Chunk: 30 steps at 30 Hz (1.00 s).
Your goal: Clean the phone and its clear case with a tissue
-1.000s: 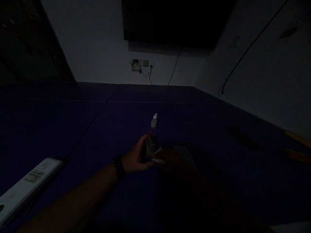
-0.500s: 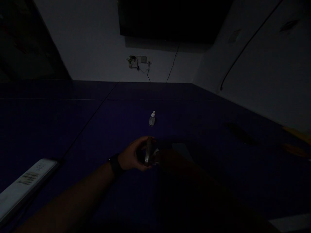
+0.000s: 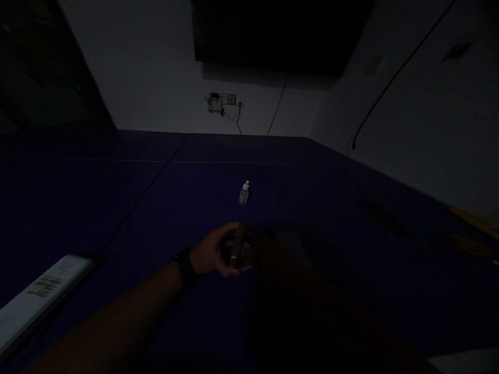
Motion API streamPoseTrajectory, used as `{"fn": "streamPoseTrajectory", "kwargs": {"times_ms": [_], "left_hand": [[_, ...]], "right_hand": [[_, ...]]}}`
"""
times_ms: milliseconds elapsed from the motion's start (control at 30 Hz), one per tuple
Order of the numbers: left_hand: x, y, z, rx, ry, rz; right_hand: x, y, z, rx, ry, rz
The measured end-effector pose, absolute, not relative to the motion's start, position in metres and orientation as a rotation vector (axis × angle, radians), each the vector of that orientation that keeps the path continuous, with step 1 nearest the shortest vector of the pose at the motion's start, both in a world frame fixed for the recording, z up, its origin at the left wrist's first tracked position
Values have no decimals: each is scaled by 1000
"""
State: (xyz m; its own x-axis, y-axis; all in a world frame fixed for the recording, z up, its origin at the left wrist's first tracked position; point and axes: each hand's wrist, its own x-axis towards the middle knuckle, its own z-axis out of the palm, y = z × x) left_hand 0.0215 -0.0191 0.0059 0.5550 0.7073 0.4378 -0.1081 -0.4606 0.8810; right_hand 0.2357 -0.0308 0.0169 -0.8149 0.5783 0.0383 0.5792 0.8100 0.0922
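Observation:
The light is very dim. My left hand point(image 3: 214, 250), a dark band on its wrist, is closed round the edges of a slim flat phone-shaped object point(image 3: 238, 245), held upright and seen edge-on. Against that object's right face lies my right hand point(image 3: 268, 254), in deep shadow. A small pale piece, like a cloth or tissue point(image 3: 246, 248), shows at its fingers, which are mostly hidden. Beyond both hands a small clear dropper bottle point(image 3: 244, 196) with a white top stands upright on the dark blue table point(image 3: 187, 202).
A grey flat rectangular thing point(image 3: 291, 243) lies just beyond my right forearm. At the left is a long white power strip point(image 3: 42, 296). Dim dark and yellowish items point(image 3: 473, 222) lie at the far right. A screen point(image 3: 273, 31) and sockets point(image 3: 224, 99) are on the wall.
My right hand has shifted slightly against the flat object, and less of the pale piece shows. The flat object leans a little more. The view has tipped up slightly.

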Motion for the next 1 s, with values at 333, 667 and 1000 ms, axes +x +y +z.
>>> {"fn": "streamPoseTrajectory", "kwargs": {"times_ms": [333, 667, 1000], "left_hand": [[22, -17, -3, 1681, 435, 989], [22, -21, 8, 1835, 489, 961], [22, -21, 5, 1814, 475, 987]], "right_hand": [[233, -30, -4, -892, -2964, -51], [227, -44, 14, -911, -2968, 103], [229, -42, 15, -855, -2979, -137]]}}
